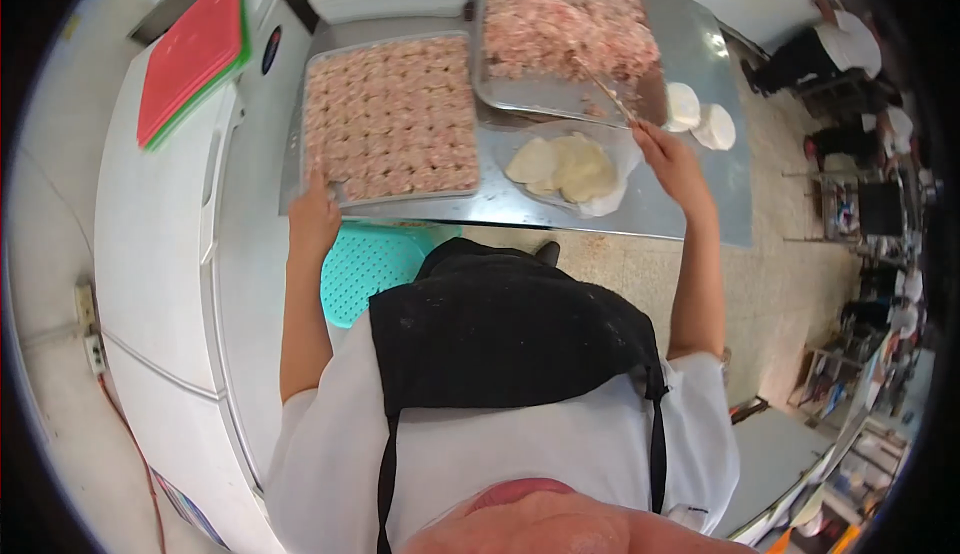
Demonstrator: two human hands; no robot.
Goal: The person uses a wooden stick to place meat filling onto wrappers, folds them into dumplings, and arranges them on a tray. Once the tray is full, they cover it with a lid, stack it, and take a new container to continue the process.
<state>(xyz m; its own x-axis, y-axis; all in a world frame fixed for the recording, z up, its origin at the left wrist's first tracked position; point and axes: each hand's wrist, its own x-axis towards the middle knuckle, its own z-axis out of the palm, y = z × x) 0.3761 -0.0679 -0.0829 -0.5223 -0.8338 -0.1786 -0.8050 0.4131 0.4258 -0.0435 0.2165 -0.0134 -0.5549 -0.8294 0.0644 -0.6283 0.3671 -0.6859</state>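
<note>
A tray of meat-filled dumplings in tight rows [395,119] lies on the steel table, left of centre. My left hand [316,219] is at its near left corner, with one finger stretched over the edge pieces; the other fingers are partly hidden. My right hand [672,162] is closed around a thin spatula-like stick [613,99], whose far end reaches into the ground meat [570,19] in a second metal tray [540,109]. Between my hands, round pale dough wrappers [565,166] lie overlapping on a plastic sheet [612,201].
White wrapped stacks [698,119] stand right of the meat tray. A white freezer [165,224] carrying red and green boards [195,59] is at the left. Below the table edge sits a turquoise perforated basket [365,269]. Other people [850,44] are far right.
</note>
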